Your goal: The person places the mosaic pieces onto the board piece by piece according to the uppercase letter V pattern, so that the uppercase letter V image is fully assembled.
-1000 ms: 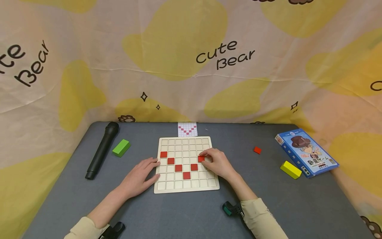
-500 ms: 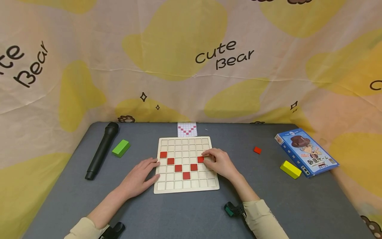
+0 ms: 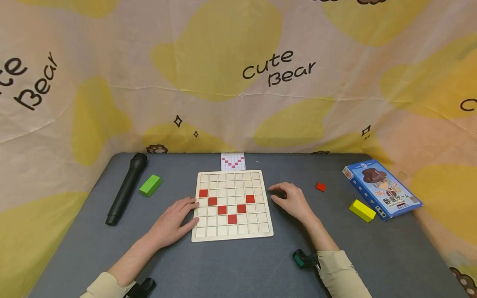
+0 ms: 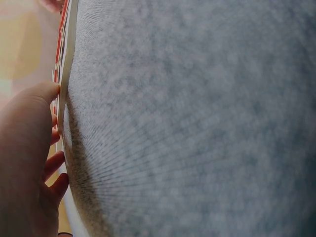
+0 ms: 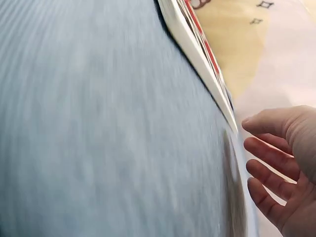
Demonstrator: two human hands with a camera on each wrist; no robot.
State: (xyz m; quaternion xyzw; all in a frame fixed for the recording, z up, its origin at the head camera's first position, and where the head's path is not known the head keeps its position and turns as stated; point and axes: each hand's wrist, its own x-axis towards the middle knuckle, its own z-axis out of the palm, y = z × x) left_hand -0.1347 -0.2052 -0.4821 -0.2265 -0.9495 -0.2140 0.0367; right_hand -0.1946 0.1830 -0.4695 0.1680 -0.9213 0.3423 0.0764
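Observation:
A cream grid board [image 3: 208,231] lies flat on the table, with several red square tiles [image 3: 232,219] set in its cells in a V shape. My left hand [image 3: 169,223] touches the board's left edge with its fingertips and thumb; the left wrist view shows its fingers [image 4: 60,185] along that edge. Just off the board's right edge is my right hand [image 3: 292,201], fingers loosely bent and thumb apart. Nothing sits between its fingers [image 5: 269,153] in the right wrist view. One loose red tile [image 3: 320,187] lies on the table to the right of that hand.
Behind the board lies a small card [image 3: 232,162] printed with a V of pink squares. On the left are a black microphone [image 3: 126,188] and a green block [image 3: 150,186]. A yellow block [image 3: 362,211] and a blue box [image 3: 384,188] lie at the right.
My right hand has let go of a red tile, which now sits in a cell on the board's right side, and has moved right off the board. The left hand has stayed put.

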